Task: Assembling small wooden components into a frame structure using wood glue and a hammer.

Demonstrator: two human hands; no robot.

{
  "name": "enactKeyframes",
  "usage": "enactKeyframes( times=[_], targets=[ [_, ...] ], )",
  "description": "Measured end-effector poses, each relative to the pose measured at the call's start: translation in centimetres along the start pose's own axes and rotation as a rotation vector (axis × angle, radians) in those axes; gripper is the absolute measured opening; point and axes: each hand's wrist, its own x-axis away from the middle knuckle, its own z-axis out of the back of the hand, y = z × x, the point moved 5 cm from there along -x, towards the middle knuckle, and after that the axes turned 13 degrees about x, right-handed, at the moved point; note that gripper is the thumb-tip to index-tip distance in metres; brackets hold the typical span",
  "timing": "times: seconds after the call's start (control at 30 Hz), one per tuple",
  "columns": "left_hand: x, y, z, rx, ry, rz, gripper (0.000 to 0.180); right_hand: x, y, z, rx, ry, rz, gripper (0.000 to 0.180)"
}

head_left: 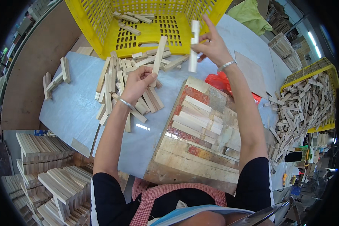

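Wooden stick [159, 55] in left grip [138, 83], lower end unclear against pile [112, 75]

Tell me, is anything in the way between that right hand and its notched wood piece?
Nothing visible: the right hand grips the notched wood piece directly. The loose sticks lie over by the left hand, not between the right hand and its piece.

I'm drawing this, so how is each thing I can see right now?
Left hand: pinching a plain wooden stick
Right hand: holding up a notched stick
Front crate: open, some sticks inside
Right crate: more sticks spilling out
Table sticks: loosely piled
Wood stack: layered
Red bag: crumpled
Green cloth: rumpled
Lights: on
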Motion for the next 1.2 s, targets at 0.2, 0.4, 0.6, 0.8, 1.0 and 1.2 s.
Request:
enactKeyframes(
  times=[0.2, 0.4, 0.6, 0.8, 1.0, 1.2],
  targets=[
    [6.2, 0.9, -1.0, -0.055, -0.035, -0.156, 0.019, 6.8, 0.5, 4.7, -0.004, 0.099, -0.189, 0.073],
    [11.9, 2.8, -2.9, -0.572, -0.033, -0.697, 0.029, 12.9, 3.9, 8.6, -0.142, 0.356, -0.163, 0.041],
    [15.8, 1.0, -6.2, -0.677, -0.216, -0.735, 0.025, 17.7, 6.2, 6.2, -0.411, 0.342, -0.198, 0.036],
    [16.7, -0.5, -8.8, -0.738, -0.466, -0.82, 0.025, 20.5, 9.9, 4.3, -0.026, 0.233, -0.177, 0.029],
    [17.3, -0.5, -8.4, -0.602, -0.416, -0.838, 0.031, 21.0, 9.4, 4.1, 0.325, 0.037, -0.312, 0.031],
    [16.3, -1.5, -9.1, -0.822, -0.418, -0.9, 0.029, 20.5, 9.3, 4.0, 0.386, -0.001, -0.258, 0.03]
  ],
)
